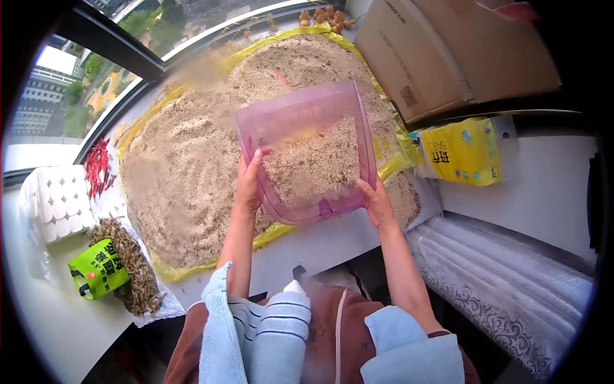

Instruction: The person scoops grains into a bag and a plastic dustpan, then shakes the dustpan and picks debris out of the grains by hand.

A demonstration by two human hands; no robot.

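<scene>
Between my hands is a translucent pink plastic scoop (300, 118), shaped like a wide dustpan. It holds a layer of pale grain (313, 163), heaped more to its right side. My left hand (250, 182) grips the scoop's left wall, thumb over the rim. On the opposite wall, near the lower right corner, my right hand (377, 202) is closed with its thumb on top. Beneath the scoop, a broad bed of the same pale grain (185, 173) lies spread over a yellow sheet (167, 271).
To the left are red chilies (99, 168), a white-celled tray (61, 201), a green bag (99, 269) and dried brown plant matter (137, 288). A cardboard box (441, 57) and a yellow package (464, 152) stand right. Small gourd-like things (327, 18) sit by the window.
</scene>
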